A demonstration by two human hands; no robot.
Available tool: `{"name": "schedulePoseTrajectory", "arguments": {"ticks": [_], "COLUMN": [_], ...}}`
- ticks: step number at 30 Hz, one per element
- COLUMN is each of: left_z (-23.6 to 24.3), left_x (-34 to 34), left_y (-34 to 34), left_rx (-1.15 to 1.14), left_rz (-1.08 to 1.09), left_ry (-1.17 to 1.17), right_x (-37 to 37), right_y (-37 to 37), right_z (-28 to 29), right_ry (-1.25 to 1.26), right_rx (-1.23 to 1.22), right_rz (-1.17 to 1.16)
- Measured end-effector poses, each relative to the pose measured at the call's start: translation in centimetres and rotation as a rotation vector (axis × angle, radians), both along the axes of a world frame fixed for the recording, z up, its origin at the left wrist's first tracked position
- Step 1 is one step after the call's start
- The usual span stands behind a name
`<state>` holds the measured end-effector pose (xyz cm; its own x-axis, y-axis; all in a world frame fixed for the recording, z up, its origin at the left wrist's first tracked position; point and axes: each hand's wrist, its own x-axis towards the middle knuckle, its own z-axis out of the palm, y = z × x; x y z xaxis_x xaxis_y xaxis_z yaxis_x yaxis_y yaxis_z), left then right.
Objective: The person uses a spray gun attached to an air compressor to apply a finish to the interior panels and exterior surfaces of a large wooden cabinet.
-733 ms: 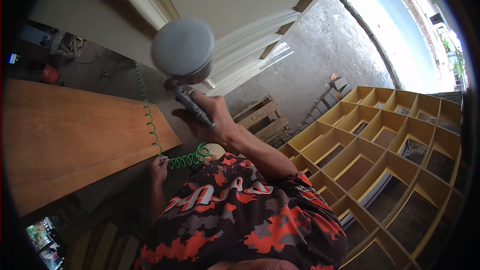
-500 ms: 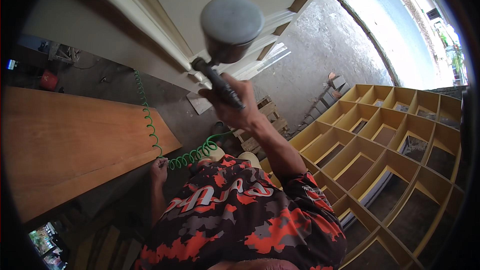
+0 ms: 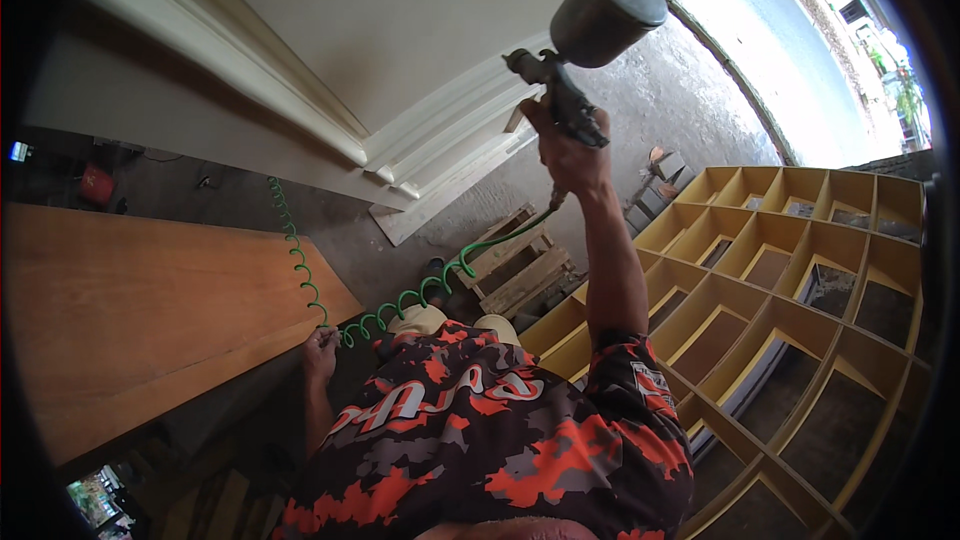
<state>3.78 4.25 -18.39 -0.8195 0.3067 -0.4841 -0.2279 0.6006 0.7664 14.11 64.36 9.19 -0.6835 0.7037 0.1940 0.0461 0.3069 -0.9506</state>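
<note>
My right hand (image 3: 575, 145) grips a metal spray gun (image 3: 560, 90) with a grey cup (image 3: 605, 10) on top. The gun is raised in front of white moulded panelling (image 3: 290, 60). A green coiled hose (image 3: 510, 240) runs from the gun's handle down to my left hand (image 3: 322, 342), which holds it beside the edge of an orange-brown wooden board (image 3: 170, 300). Another stretch of the coil leads from that hand toward the back left.
A yellow grid of wooden compartments (image 3: 770, 320) fills the right side. A wooden pallet (image 3: 525, 285), blocks (image 3: 660, 188) and a red object (image 3: 97, 183) are on the concrete floor (image 3: 690, 90). A bright roadway (image 3: 790, 30) lies at upper right.
My right hand and the spray gun have swept up and to the right, stretching the hose coil between my hands. My left hand has shifted slightly downward in the picture.
</note>
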Motion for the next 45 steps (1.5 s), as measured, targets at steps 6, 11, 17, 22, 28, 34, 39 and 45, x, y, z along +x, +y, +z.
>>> {"name": "schedulePoseTrajectory", "arguments": {"ticks": [6,11,17,22,28,34,39,45], "left_z": [1.1,1.5,2.1,2.3,2.0,2.7,2.6,2.4], "left_x": [0.3,0.6,1.0,1.1,1.4,1.9,2.7,2.5], "left_y": [1.5,2.4,3.5,3.9,4.5,5.9,6.5,7.0], "left_rx": [0.012,0.141,0.176,0.187,0.269,0.285,0.284,0.282], "left_rz": [0.019,0.037,0.026,0.029,0.011,-0.017,-0.008,-0.048], "left_ry": [-0.026,-0.069,-0.08,-0.094,-0.116,-0.132,-0.123,-0.065], "right_x": [1.2,2.5,3.8,4.1,3.7,3.5,2.3,1.7], "right_y": [4.8,10.5,16.9,20.9,25.9,29.1,31.0,30.7], "right_z": [0.3,0.0,0.2,-0.1,-1.1,-0.3,0.3,-0.2], "right_ry": [0.113,0.136,0.147,0.155,0.127,0.13,0.077,0.07], "right_rx": [0.002,-0.031,-0.125,-0.165,-0.185,-0.168,-0.138,0.002], "right_rz": [-0.04,-0.058,-0.119,-0.173,-0.248,-0.273,-0.314,-0.408]}}
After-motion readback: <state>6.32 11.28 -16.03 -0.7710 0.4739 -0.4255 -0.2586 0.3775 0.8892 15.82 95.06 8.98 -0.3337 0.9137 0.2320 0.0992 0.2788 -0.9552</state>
